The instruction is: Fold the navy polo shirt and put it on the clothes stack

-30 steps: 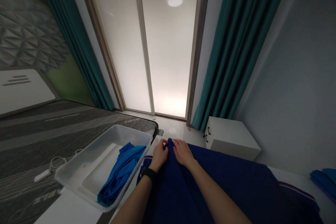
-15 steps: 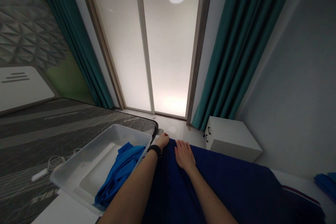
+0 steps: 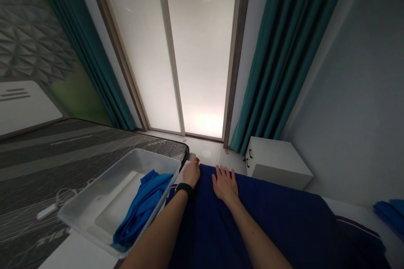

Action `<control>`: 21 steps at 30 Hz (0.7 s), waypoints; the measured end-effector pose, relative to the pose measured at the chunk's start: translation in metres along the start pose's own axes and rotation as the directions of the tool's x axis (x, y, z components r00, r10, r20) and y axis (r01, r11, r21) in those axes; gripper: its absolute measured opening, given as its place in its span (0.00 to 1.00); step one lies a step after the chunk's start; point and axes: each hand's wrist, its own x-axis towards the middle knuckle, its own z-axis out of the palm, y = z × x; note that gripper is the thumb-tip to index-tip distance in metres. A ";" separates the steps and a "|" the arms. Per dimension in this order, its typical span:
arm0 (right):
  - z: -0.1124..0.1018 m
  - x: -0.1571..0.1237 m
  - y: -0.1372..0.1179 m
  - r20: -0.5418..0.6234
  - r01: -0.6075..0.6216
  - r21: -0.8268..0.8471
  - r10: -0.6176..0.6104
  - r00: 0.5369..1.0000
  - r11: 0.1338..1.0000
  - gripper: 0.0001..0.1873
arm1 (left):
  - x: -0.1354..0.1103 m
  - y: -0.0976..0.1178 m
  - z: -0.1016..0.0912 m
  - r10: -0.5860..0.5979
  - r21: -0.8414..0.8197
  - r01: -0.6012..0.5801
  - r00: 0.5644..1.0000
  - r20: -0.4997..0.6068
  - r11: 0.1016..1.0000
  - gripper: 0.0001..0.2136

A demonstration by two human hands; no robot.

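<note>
A navy garment [image 3: 271, 210] with striped trim lies spread over a white surface in front of me. My left hand [image 3: 191, 173], with a dark watch on the wrist, is at the garment's far left corner. Its fingers are curled in on the cloth, and the fingertips are partly hidden. My right hand [image 3: 225, 183] rests flat on the garment near its far edge, fingers stretched out. Left of my left forearm stands a clear plastic bin [image 3: 85, 199] with a folded bright blue cloth [image 3: 143, 206] in it.
A dark patterned mattress [image 3: 38, 164] lies to the left, with a white power strip [image 3: 47, 211] and cable on it. Beyond the far edge stands a white cabinet [image 3: 277, 155]. More blue cloth [image 3: 389, 216] is at the right edge. Frosted sliding doors [image 3: 202, 71] are ahead.
My left hand has shifted slightly left and turned, and striped trim now shows beside its wrist. My right hand stays flat on the garment, moved slightly right.
</note>
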 end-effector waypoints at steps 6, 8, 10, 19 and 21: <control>-0.013 0.006 0.021 0.033 -0.019 -0.028 0.020 0.999 0.999 0.25 | -0.009 0.000 0.006 0.010 0.126 -0.017 0.998 0.056 0.992 0.11; -0.021 0.008 0.034 0.011 -0.041 -0.046 0.042 0.999 0.998 0.22 | -0.009 0.000 0.006 0.027 0.129 -0.036 0.997 0.073 0.991 0.11; -0.027 0.008 0.047 -0.021 -0.094 -0.072 0.093 0.995 0.993 0.20 | -0.009 -0.001 0.005 0.043 0.121 -0.053 0.996 0.083 0.991 0.10; -0.021 0.000 0.062 -0.111 -0.182 -0.100 0.171 0.979 0.978 0.12 | -0.008 -0.004 0.003 0.073 0.046 -0.075 0.996 0.061 0.996 0.09; -0.021 0.002 0.061 -0.127 -0.182 -0.104 0.169 0.977 0.978 0.13 | -0.003 -0.004 0.004 0.070 0.037 -0.072 0.996 0.059 0.997 0.09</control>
